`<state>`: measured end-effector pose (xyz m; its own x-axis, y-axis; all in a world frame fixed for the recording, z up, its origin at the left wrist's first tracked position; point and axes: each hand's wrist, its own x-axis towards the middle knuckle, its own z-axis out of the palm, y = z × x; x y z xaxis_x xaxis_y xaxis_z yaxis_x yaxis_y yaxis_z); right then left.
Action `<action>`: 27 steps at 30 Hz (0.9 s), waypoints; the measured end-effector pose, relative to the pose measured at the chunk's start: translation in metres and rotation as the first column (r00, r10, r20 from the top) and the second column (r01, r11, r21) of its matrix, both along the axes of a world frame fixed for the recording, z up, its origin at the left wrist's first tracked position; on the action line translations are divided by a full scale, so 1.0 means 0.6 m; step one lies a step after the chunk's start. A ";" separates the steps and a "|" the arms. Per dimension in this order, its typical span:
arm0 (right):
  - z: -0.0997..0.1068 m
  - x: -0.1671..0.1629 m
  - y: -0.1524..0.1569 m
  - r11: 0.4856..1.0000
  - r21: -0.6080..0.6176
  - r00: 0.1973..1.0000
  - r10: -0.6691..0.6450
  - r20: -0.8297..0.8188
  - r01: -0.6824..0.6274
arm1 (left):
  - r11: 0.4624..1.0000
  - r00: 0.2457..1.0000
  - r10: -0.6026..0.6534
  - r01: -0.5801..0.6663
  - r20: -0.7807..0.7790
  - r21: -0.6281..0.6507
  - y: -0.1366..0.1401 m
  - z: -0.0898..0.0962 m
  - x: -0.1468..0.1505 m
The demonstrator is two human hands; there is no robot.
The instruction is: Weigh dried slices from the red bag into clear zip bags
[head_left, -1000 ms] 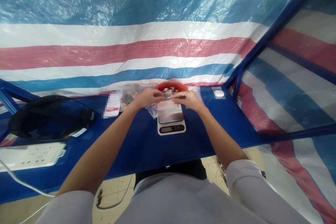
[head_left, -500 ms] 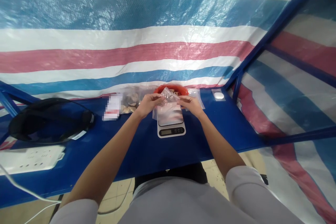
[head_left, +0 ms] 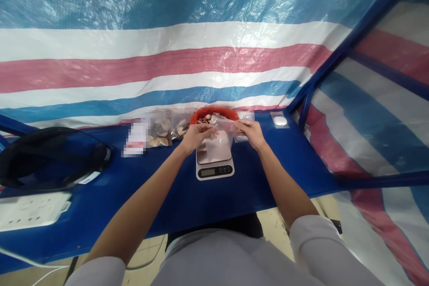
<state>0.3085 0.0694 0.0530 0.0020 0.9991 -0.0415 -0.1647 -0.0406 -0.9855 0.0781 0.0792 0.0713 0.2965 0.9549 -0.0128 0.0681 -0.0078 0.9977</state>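
A clear plastic zip bag (head_left: 219, 140) hangs between my two hands, its top edge stretched above the digital kitchen scale (head_left: 215, 171). With fingers pinched, my left hand (head_left: 198, 137) holds one upper corner of the bag. On the other side my right hand (head_left: 250, 132) is closed on the opposite corner. The bag looks empty and covers part of the scale's shiny plate. Just behind the hands stands a red mesh bag (head_left: 214, 111) with brown dried slices in it. Filled clear bags of similar slices (head_left: 161, 133) lie left of my left hand.
At the left are a black headset (head_left: 53, 156) and a white power strip (head_left: 33, 209) with cables. A blurred-out card or phone (head_left: 136, 137) lies beside the filled bags. Far right is a small bag with a white item (head_left: 279, 119). Flat clear bags (head_left: 246, 118) lie behind my right hand.
The zip bag now hangs lower and flatter between my hands, over the scale. My hands have shifted slightly right relative to the scale. The camera view has also moved a little.
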 end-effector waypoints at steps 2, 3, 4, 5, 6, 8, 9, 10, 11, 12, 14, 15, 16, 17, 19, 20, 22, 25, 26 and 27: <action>0.000 0.013 0.004 1.000 -0.006 1.000 -0.013 0.013 0.013 | 1.000 0.999 -0.022 0.022 -0.033 0.010 0.007 -0.004 0.011; 0.000 0.020 0.005 1.000 -0.008 1.000 -0.014 0.021 0.014 | 0.999 0.998 -0.038 0.039 -0.048 0.015 0.010 -0.004 0.018; -0.001 0.027 0.007 1.000 -0.005 0.999 -0.009 0.031 0.010 | 0.998 0.997 -0.054 0.055 -0.057 0.018 0.013 -0.003 0.027; -0.002 0.035 0.009 1.000 -0.002 0.999 0.003 0.044 -0.002 | 0.998 0.997 -0.061 0.062 -0.055 0.020 0.015 -0.002 0.037; -0.003 0.043 0.011 1.000 -0.002 0.998 0.019 0.058 -0.019 | 0.998 0.997 -0.058 0.059 -0.041 0.018 0.018 0.000 0.047; -0.006 0.057 0.015 0.999 -0.013 0.996 0.046 0.081 -0.045 | 1.000 1.000 -0.023 0.023 0.016 0.003 0.021 0.001 0.071; -0.008 0.064 0.018 0.999 -0.023 0.995 0.051 0.086 -0.049 | 1.000 0.999 -0.009 0.009 0.051 -0.008 0.022 0.001 0.082; -0.009 0.071 0.020 0.998 -0.034 0.995 0.048 0.085 -0.045 | 1.000 0.997 0.000 0.002 0.082 -0.019 0.023 0.000 0.094; -0.011 0.077 0.022 0.999 -0.043 0.996 0.036 0.079 -0.032 | 1.000 0.995 0.001 0.002 0.104 -0.028 0.024 -0.003 0.105; -0.012 0.082 0.025 0.999 -0.049 0.997 0.015 0.071 -0.012 | 0.999 0.993 -0.004 0.008 0.115 -0.034 0.025 -0.006 0.115; -0.015 0.094 0.031 0.998 -0.060 0.998 -0.031 0.060 0.035 | 0.999 0.994 -0.015 0.019 0.104 -0.036 0.028 -0.015 0.132; -0.016 0.099 0.034 0.996 -0.067 0.997 -0.050 0.057 0.054 | 0.999 0.996 -0.016 0.019 0.085 -0.031 0.030 -0.020 0.139; -0.018 0.105 0.038 0.995 -0.076 0.996 -0.064 0.054 0.068 | 1.000 0.998 -0.010 0.011 0.060 -0.020 0.033 -0.024 0.145; -0.020 0.111 0.043 0.993 -0.087 0.996 -0.075 0.051 0.079 | 1.000 0.999 0.003 -0.003 0.032 -0.004 0.035 -0.028 0.150; -0.023 0.124 0.053 0.989 -0.107 0.994 -0.103 0.045 0.107 | 0.996 0.997 0.062 -0.060 -0.034 0.058 0.038 -0.035 0.156; -0.025 0.130 0.059 0.986 -0.113 0.992 -0.121 0.043 0.125 | 0.990 0.992 0.102 -0.094 -0.071 0.103 0.038 -0.038 0.158; -0.028 0.144 0.072 0.980 -0.120 0.987 -0.152 0.050 0.158 | 0.966 0.971 0.181 -0.146 -0.156 0.215 0.037 -0.042 0.160; -0.029 0.164 0.092 0.979 -0.125 0.985 -0.154 0.083 0.164 | 0.893 0.927 0.252 -0.112 -0.278 0.436 0.030 -0.048 0.163; -0.029 0.170 0.098 0.979 -0.128 0.984 -0.147 0.096 0.159 | 0.856 0.914 0.259 -0.068 -0.312 0.512 0.027 -0.049 0.167; -0.029 0.175 0.104 0.980 -0.129 0.984 -0.140 0.110 0.154 | 0.815 0.902 0.258 -0.010 -0.347 0.580 0.024 -0.051 0.172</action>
